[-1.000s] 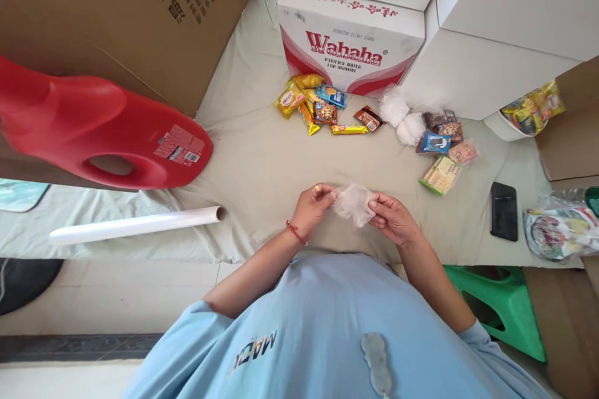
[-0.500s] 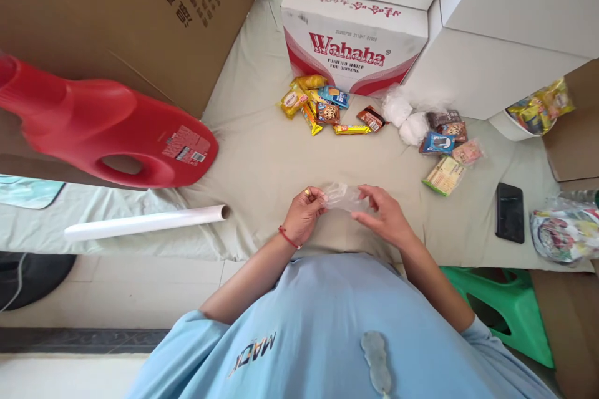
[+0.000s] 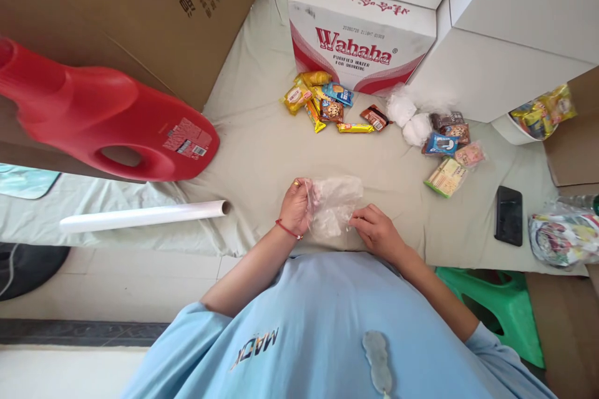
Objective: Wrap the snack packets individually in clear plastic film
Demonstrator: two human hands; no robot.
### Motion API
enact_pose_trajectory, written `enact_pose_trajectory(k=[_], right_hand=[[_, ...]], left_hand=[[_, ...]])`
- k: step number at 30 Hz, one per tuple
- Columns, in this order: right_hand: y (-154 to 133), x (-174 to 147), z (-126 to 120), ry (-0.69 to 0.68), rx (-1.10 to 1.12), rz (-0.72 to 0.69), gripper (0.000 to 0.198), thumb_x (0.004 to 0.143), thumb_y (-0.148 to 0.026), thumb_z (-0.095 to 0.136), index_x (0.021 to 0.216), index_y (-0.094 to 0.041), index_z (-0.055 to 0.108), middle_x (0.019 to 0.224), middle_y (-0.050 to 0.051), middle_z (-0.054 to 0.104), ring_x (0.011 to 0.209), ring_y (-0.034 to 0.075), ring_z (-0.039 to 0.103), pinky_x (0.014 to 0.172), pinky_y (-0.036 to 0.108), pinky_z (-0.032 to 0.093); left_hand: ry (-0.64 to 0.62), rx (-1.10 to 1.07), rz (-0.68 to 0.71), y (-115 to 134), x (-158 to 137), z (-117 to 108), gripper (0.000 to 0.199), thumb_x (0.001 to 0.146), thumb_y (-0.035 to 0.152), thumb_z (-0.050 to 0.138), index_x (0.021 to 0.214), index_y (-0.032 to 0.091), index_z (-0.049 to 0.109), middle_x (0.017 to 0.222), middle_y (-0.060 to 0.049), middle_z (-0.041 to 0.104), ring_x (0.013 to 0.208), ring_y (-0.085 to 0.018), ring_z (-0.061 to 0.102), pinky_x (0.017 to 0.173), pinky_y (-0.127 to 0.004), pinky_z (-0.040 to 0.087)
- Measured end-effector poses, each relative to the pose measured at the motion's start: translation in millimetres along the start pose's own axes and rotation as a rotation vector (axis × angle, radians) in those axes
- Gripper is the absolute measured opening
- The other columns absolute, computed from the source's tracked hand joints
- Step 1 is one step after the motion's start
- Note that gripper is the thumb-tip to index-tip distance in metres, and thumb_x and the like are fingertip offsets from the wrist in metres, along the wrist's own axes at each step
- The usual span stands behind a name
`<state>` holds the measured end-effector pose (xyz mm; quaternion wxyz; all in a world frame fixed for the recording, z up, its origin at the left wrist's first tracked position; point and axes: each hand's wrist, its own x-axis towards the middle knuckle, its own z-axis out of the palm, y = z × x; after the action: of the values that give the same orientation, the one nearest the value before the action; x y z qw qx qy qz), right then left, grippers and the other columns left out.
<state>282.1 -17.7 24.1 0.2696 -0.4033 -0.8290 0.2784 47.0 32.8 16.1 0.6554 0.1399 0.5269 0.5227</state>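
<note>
A clear plastic bag (image 3: 337, 199) is spread out between my two hands, close in front of my body. My left hand (image 3: 296, 207) has its fingers closed on the bag's left edge. At the lower right corner of the bag, my right hand (image 3: 378, 232) pinches the plastic. Beyond the hands lies a pile of small wrapped snacks (image 3: 331, 111), with a yellow snack bar (image 3: 354, 128) beside it. More packets, among them a blue one (image 3: 440, 144) and a yellow-green one (image 3: 445, 177), lie farther right near white bundled plastic bags (image 3: 416, 129).
A Wahaha water carton (image 3: 355, 43) stands at the back. On the left are a large red jug (image 3: 116, 124), a brown cardboard box (image 3: 140, 12) and a white roll (image 3: 145, 216). To the right are a black phone (image 3: 508, 215), a white tub of snacks (image 3: 519, 129) and a green stool (image 3: 496, 305).
The bag, bunched up and narrow before, is now opened out wider. My right hand has moved down and left and closed on its corner.
</note>
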Motion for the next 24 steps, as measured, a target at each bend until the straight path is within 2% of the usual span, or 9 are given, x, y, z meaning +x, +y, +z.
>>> enact_pose_trajectory(k=[2,5,7,11,13,15,18,21,24], right_hand=[[1.7,-0.6,-0.4,-0.031,0.110,0.046,0.027,0.102,-0.019,0.052,0.107,-0.026,0.077,0.102,0.008,0.075,0.089,0.021,0.064,0.077,0.035,0.054],[-0.8,7.0,-7.5,0.024,0.362,0.223,0.017,0.101,-0.027,0.061,0.101,-0.025,0.077,0.096,0.006,0.073,0.086,0.018,0.066,0.075,0.032,0.053],[-2.4,16.8,-15.6,0.149,0.560,0.394,0.014,0.095,-0.037,0.071,0.094,-0.024,0.076,0.085,0.003,0.069,0.075,0.015,0.061,0.067,0.028,0.050],[5.8,39.0,-34.3,0.443,0.964,0.689,0.030,0.077,-0.048,0.086,0.085,-0.024,0.071,0.069,-0.004,0.054,0.054,0.008,0.038,0.050,0.022,0.034],[14.6,46.2,-40.6,0.502,1.044,0.784,0.036,0.069,-0.046,0.091,0.083,-0.022,0.069,0.068,-0.005,0.052,0.052,0.006,0.033,0.047,0.020,0.028],[23.2,49.2,-42.4,0.527,1.021,0.858,0.040,0.062,-0.046,0.093,0.080,-0.021,0.068,0.066,-0.006,0.050,0.052,0.005,0.032,0.045,0.019,0.026],[31.7,48.6,-40.6,0.547,0.957,0.895,0.042,0.060,-0.047,0.093,0.078,-0.020,0.067,0.065,-0.006,0.049,0.051,0.005,0.033,0.043,0.018,0.026],[35.5,48.7,-43.6,0.572,0.936,0.827,0.041,0.063,-0.047,0.092,0.082,-0.021,0.066,0.068,-0.006,0.050,0.052,0.005,0.035,0.044,0.017,0.029],[37.2,52.5,-55.1,0.644,0.851,0.709,0.041,0.069,-0.049,0.089,0.093,-0.023,0.067,0.079,-0.004,0.058,0.060,0.006,0.048,0.052,0.017,0.043]], left_hand=[[0.021,0.003,0.037,1.0,-2.3,4.1,0.049,0.072,0.050,0.087,0.082,0.023,0.047,0.061,0.010,0.049,0.050,-0.006,0.045,0.046,-0.019,0.034],[0.052,0.041,0.112,3.8,-6.3,8.7,0.053,0.078,0.057,0.084,0.078,0.023,0.044,0.060,0.010,0.045,0.050,-0.005,0.039,0.044,-0.018,0.030],[0.050,0.056,0.122,7.0,-7.5,9.2,0.055,0.080,0.060,0.083,0.075,0.023,0.042,0.059,0.010,0.042,0.049,-0.005,0.035,0.043,-0.018,0.028],[0.004,0.036,0.070,14.6,-6.5,3.1,0.057,0.076,0.058,0.087,0.075,0.023,0.042,0.060,0.010,0.040,0.049,-0.005,0.034,0.040,-0.016,0.023],[0.001,0.031,0.063,16.8,-6.2,-1.1,0.058,0.074,0.057,0.088,0.075,0.023,0.042,0.060,0.010,0.040,0.049,-0.005,0.034,0.040,-0.015,0.023],[0.008,0.026,0.068,17.5,-7.3,-4.3,0.058,0.073,0.058,0.088,0.074,0.022,0.043,0.060,0.010,0.042,0.049,-0.004,0.034,0.039,-0.015,0.023],[-0.045,0.053,0.039,18.5,-11.3,-7.1,0.056,0.071,0.060,0.088,0.075,0.021,0.048,0.062,0.008,0.044,0.049,-0.004,0.033,0.039,-0.015,0.024],[-0.199,0.134,-0.064,21.1,-15.2,-9.9,0.055,0.067,0.061,0.090,0.076,0.018,0.057,0.064,0.006,0.046,0.049,-0.003,0.032,0.038,-0.015,0.022],[-0.273,0.192,-0.086,22.7,-16.7,-12.5,0.056,0.069,0.066,0.087,0.080,0.017,0.063,0.060,0.007,0.045,0.047,-0.004,0.030,0.039,-0.016,0.022]])
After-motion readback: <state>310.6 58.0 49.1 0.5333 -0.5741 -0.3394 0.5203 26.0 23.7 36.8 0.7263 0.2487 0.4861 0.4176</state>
